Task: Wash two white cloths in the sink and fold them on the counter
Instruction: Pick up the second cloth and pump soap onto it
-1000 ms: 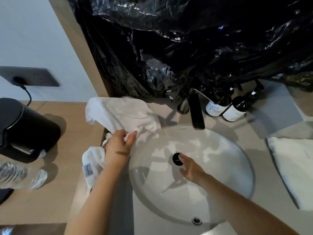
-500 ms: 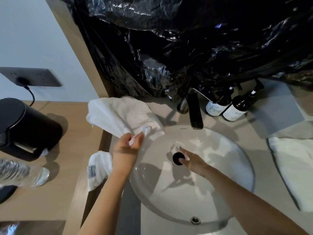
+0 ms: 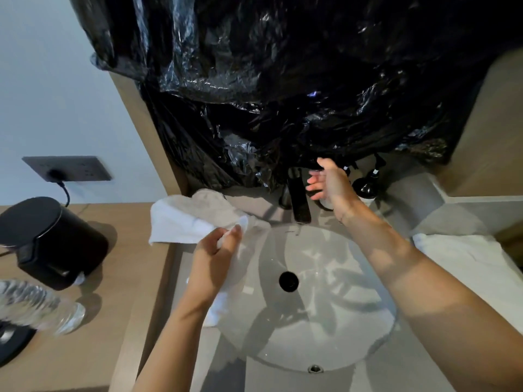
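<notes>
Left grip (image 3: 215,250) pinches the white cloth (image 3: 181,219) at the sink's (image 3: 325,335) ten o'clock; right grip (image 3: 328,182), fingers spread, holds nothing beside the faucet (image 3: 300,199).

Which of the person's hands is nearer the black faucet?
Right. The right hand is raised just beside the black faucet; the left hand grips a white cloth at the sink's left rim.

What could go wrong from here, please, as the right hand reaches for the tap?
The right hand, reaching beside the black faucet, could knock the dark pump bottle just behind it. The left hand pinches only a corner of the white cloth, so the cloth may slip into the sink unevenly.
</notes>
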Action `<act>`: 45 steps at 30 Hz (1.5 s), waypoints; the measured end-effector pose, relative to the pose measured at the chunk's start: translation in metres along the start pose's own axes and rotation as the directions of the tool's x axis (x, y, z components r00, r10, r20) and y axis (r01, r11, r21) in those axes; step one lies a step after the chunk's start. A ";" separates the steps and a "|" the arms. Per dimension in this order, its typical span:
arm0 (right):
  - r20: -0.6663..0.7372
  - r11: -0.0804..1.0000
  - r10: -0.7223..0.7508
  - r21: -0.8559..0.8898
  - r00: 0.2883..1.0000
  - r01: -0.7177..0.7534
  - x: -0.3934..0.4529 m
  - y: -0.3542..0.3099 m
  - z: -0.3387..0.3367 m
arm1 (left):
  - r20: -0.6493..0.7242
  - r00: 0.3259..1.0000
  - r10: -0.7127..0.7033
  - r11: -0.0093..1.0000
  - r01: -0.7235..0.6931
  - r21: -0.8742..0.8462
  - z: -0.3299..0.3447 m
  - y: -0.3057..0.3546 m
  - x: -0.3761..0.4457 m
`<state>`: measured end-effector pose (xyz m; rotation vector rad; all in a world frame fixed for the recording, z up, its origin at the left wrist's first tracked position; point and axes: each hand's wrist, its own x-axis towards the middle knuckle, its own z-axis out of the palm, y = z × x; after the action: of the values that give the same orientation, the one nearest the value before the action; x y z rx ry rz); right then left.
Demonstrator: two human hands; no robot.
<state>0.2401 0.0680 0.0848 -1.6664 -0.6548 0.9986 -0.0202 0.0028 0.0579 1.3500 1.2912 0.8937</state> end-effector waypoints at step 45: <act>0.190 0.754 -0.590 -0.215 0.784 0.620 -0.117 -0.014 -0.079 | 0.259 0.952 0.166 0.983 -0.180 0.035 0.020 0.093 0.005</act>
<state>0.2495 -0.0614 0.1421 -1.4627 -1.3590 0.5368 0.0200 0.0131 0.1435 1.5869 1.0187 0.7748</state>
